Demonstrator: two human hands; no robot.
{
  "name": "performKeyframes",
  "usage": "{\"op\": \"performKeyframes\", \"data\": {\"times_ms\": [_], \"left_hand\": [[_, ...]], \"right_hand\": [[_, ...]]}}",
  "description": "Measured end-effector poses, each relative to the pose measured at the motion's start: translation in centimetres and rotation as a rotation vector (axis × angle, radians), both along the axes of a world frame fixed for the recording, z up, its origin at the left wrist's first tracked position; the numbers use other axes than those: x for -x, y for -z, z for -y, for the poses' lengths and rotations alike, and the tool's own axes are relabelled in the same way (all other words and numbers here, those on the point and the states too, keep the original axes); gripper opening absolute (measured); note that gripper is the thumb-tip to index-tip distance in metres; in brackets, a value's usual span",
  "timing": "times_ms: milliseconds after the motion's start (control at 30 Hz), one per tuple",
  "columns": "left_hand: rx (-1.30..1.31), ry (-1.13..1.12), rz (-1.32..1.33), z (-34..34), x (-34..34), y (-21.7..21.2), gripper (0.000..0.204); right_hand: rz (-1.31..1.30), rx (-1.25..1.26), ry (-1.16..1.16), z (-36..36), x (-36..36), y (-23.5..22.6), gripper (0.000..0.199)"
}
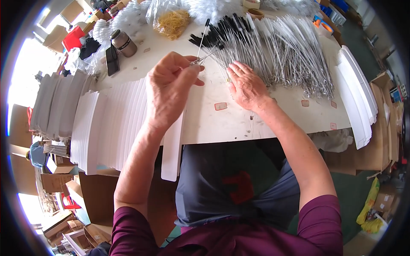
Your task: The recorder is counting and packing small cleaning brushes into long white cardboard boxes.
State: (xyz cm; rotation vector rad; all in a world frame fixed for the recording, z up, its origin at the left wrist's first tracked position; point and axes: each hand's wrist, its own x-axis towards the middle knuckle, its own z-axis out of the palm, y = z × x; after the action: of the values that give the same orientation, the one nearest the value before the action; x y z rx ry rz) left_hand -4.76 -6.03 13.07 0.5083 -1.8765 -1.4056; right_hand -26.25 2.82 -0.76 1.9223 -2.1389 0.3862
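My left hand is raised over the table, its thumb and fingers pinched on a few thin wire brushes. One of them points upward with a black tip; the others slant right, toward the pile. My right hand lies with fingers stretched out beside the wire ends of a heap of black-bristled wire brushes; its fingertips seem to touch the wires. Right of that heap spreads a thick bundle of white-bristled wire brushes, their looped ends facing me.
Rows of folded white card boxes stand at the left, and more white card strips at the right edge. A bag of yellow rubber bands, a metal flask, a phone and orange-handled scissors lie farther back.
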Motion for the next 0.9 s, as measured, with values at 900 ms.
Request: {"op": "performKeyframes", "data": {"times_ms": [900], "left_hand": [[-0.647,0.527,0.041,-10.1,-4.9,1.7,0.008]], "right_hand": [[2.16,0.551,-0.191,-13.4,-6.5,-8.0,0.043]]}}
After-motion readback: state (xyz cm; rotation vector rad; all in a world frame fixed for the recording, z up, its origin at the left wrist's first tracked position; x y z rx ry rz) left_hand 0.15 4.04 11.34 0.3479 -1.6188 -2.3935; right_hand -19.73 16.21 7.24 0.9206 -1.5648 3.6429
